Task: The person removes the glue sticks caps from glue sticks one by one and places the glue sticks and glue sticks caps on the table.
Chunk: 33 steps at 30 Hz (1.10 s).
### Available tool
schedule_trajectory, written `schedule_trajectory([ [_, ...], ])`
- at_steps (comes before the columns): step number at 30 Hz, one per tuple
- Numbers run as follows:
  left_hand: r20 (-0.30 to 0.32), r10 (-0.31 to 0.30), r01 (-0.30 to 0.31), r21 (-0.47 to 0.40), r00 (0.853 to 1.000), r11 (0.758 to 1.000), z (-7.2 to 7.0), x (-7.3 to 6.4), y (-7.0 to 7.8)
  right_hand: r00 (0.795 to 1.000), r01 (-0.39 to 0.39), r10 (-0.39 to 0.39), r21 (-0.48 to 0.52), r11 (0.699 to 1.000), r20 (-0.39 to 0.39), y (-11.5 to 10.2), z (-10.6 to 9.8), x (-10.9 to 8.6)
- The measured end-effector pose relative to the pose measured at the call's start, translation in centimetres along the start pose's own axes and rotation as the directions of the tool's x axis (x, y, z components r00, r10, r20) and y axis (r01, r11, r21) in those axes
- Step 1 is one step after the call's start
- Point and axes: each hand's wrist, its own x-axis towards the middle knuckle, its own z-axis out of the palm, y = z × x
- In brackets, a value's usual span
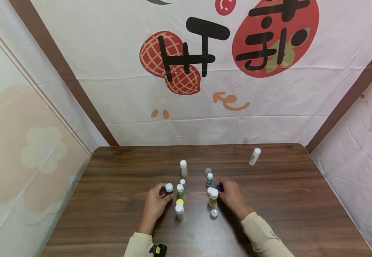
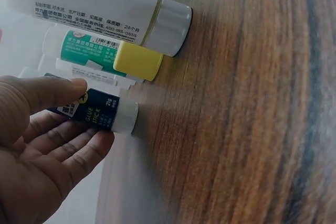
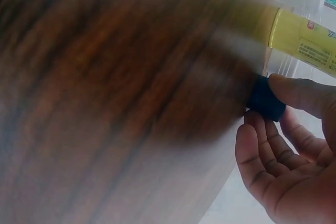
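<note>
My left hand (image 1: pixel 156 200) grips a dark navy glue stick (image 2: pixel 97 107), thumb on one side and fingers on the other. Its clear base end is close to the tabletop in the left wrist view. Right of that hand stand a green-labelled glue stick (image 1: pixel 180 193) and a white glue stick (image 1: pixel 179 213), with a yellow cap (image 1: pixel 180 202) between them. My right hand (image 1: pixel 232 196) pinches a dark blue cap (image 3: pixel 266 99) between thumb and fingers, low over the table. Just left of it stands a yellow glue stick (image 1: pixel 212 201), a white cap (image 1: pixel 209 191) close behind.
Behind the left group are a small white cap (image 1: pixel 182 182) and another white glue stick (image 1: pixel 184 169). A teal-labelled glue stick (image 1: pixel 209 180) stands near a clear cap (image 1: pixel 208 171). A loose cap (image 1: pixel 214 214) lies in front, and a white tube (image 1: pixel 254 157) at the back right.
</note>
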Motion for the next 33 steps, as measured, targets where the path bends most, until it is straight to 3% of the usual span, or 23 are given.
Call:
schedule_trajectory([
  [6,0.0,0.017,-0.017,-0.012,1.0,1.0,-0.07,0.11,-0.3,1.0,-0.002,0.002,-0.021,1.0,-0.009,-0.13,0.0,0.14],
  [15,-0.015,-0.039,0.04,0.014,0.999,0.999,-0.23,0.31,-0.36,1.0,-0.008,0.007,-0.021,1.0,-0.015,-0.13,0.09,0.02],
  [26,-0.003,-0.063,0.063,0.021,0.998,0.998,-0.36,0.47,-0.39,1.0,-0.018,0.018,-0.027,0.999,-0.002,-0.18,-0.01,0.02],
  [33,0.005,-0.056,0.056,0.027,0.998,0.998,-0.47,0.45,-0.42,0.999,0.033,-0.032,-0.036,0.999,0.019,-0.03,-0.24,-0.2],
])
